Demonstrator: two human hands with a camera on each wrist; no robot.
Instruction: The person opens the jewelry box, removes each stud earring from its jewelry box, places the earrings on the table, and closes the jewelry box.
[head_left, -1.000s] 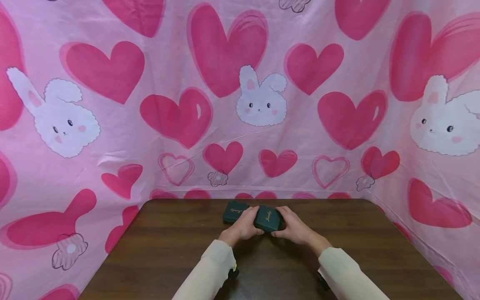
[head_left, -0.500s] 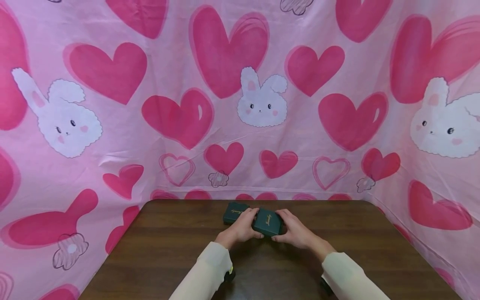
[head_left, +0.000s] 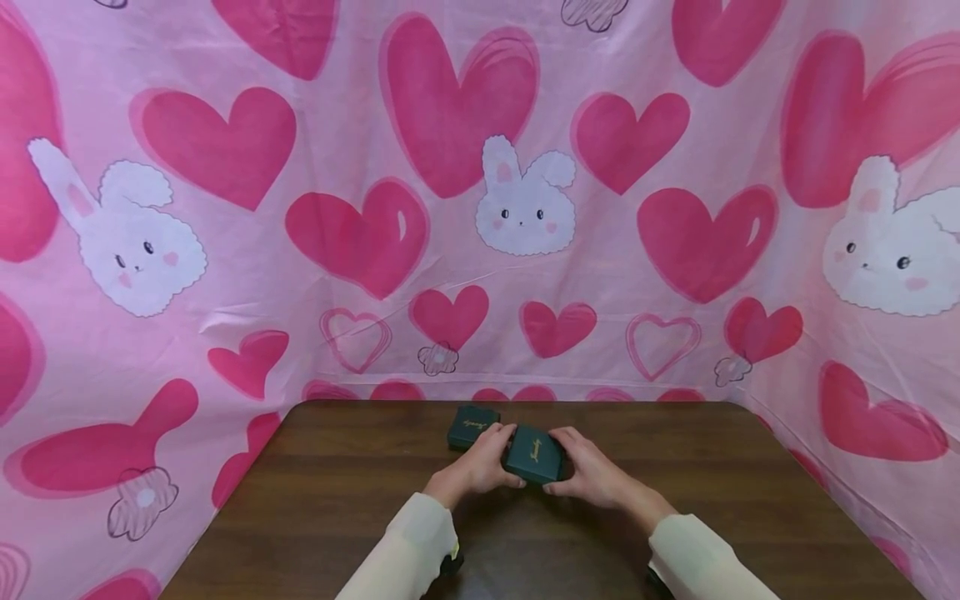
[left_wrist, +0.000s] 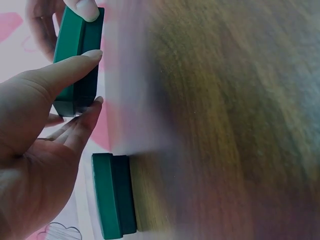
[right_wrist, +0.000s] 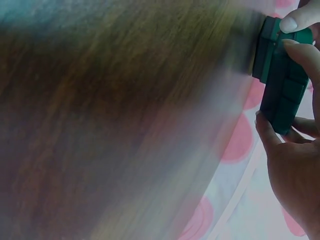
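Observation:
Between both hands is a small dark green box (head_left: 534, 455) with gold script on its lid. The left hand (head_left: 483, 463) grips its left side and the right hand (head_left: 592, 471) its right side, thumbs on the near face. In the left wrist view the held box (left_wrist: 75, 65) is raised off the table, with both thumbs against it. The right wrist view shows the same box (right_wrist: 286, 82) pinched between thumb and fingers. A second green box (head_left: 472, 427), also gold-lettered, sits on the table just behind the left hand; the left wrist view shows its side (left_wrist: 114, 195).
A brown wood-grain table (head_left: 337, 492) lies under the hands. Pink cloth (head_left: 360, 333) with hearts and rabbit faces hangs behind the table and on both sides. Light sleeves (head_left: 408, 546) cover the forearms, with a dark band partly visible at the left wrist.
Both hands have drawn the held box slightly toward the person. More of the second box's lid shows now. That second box stays in place on the table.

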